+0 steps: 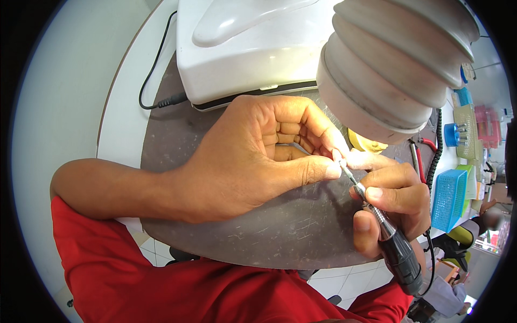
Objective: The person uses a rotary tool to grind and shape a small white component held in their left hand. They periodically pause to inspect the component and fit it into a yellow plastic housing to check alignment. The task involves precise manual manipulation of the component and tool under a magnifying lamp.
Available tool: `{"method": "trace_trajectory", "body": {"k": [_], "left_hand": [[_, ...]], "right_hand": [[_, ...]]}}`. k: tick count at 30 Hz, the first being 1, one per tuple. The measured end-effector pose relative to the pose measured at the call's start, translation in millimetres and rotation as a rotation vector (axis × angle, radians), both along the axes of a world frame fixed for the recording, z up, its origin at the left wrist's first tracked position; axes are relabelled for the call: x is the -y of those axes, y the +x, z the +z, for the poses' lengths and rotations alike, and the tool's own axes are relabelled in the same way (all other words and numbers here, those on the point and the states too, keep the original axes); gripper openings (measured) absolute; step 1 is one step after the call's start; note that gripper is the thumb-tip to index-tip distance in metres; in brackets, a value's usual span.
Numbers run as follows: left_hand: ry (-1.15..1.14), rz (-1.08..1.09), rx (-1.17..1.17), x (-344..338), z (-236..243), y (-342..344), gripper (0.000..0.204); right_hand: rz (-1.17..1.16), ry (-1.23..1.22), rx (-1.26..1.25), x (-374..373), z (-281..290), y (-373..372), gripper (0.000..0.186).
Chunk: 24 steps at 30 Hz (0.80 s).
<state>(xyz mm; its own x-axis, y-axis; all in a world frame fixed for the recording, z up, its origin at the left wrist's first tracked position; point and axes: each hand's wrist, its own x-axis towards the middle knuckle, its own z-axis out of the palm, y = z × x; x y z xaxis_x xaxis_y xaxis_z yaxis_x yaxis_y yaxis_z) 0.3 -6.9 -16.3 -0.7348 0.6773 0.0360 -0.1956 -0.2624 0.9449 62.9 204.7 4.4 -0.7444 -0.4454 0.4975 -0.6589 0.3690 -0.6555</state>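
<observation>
Basket (449,200), blue and perforated, contents unclear, by the worktop's (242,239) right edge; left hand (231,161) pinching a tiny pale piece (341,161), right hand (398,188) gripping a rotary handpiece (399,253).

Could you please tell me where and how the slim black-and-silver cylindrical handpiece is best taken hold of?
Probably by the narrow silver neck of the slim black-and-silver cylindrical handpiece, coming from the right, pen-fashion, as the bare right hand does: its thicker black end slants toward the lower right, while its thin tip points up-left, close to the bare left hand.
</observation>
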Motion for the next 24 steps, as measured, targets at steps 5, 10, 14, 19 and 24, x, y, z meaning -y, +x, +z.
{"method": "trace_trajectory", "body": {"k": [5,10,14,19,24], "left_hand": [[0.004,0.003,0.045,0.0,0.8,1.1,0.03],[-0.016,0.008,0.026,-0.3,2.0,0.7,0.031],[0.002,0.032,0.031,-1.0,1.3,1.8,0.029],[-0.013,0.006,-0.009,0.2,0.8,0.6,0.028],[0.011,0.004,0.04,-0.4,0.1,1.2,0.028]], "right_hand": [[0.002,-0.02,-0.004,0.7,-2.6,-1.2,0.026],[-0.007,-0.021,0.005,0.0,-1.7,-0.5,0.027],[-0.002,-0.043,0.038,-0.7,-1.0,1.8,0.029],[0.01,-0.015,0.014,-0.8,-2.3,-0.7,0.028],[0.023,0.0,0.013,-0.8,-0.6,-2.0,0.028]]}}
